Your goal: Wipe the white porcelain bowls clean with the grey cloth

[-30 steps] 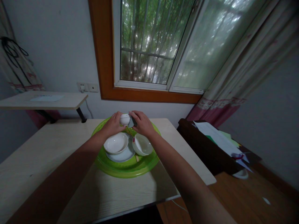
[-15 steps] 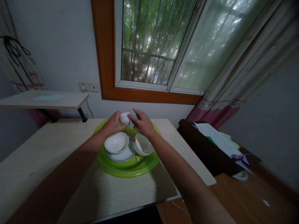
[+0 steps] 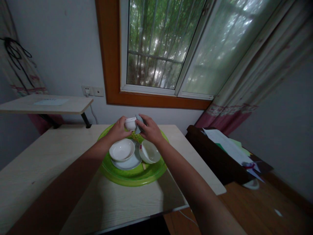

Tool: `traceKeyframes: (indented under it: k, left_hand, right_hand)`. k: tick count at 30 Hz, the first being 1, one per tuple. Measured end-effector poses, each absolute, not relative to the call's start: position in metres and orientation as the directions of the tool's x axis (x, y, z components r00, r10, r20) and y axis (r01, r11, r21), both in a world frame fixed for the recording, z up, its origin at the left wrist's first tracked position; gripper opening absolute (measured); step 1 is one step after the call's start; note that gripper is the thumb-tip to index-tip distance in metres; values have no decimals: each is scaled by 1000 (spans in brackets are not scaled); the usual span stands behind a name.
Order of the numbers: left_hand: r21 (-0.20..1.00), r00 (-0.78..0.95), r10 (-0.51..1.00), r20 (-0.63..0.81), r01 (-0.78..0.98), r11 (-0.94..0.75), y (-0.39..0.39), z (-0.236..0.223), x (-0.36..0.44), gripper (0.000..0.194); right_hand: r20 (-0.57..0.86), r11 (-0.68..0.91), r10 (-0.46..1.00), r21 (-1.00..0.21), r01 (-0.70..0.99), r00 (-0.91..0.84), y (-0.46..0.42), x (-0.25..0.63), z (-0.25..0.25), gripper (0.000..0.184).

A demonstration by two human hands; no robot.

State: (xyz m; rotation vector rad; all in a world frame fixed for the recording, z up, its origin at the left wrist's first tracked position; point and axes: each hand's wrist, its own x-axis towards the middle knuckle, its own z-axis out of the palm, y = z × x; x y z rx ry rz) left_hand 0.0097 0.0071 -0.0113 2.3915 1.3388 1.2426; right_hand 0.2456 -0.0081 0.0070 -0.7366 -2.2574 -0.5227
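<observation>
Behind the desk there is a window with brown wooden frame. At its right hangs a pale curtain, pink at the bottom. At left, a raised shelf carries one paper sheet. Some papers lie on dark furniture

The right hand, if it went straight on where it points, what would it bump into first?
Probably the small white cup, held in the left hand. The grey cloth in the right hand seems to touch that cup, though depth is hard to judge.
</observation>
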Motion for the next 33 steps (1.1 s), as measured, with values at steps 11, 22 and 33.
traceKeyframes:
  k: [11,22,33]
  left_hand:
    - [456,286,753,593,651,-607,7,-11,9,51]
    - [452,291,745,600,645,-616,7,-12,8,52]
    - [470,257,762,595,657,-589,4,-8,10,53]
  right_hand:
    - [698,756,404,109,646,-591,-10,245,7,69]
    - [700,768,388,114,630,-600,-9,245,8,74]
    - [728,803,382,44,595,-569,-8,242,7,79]
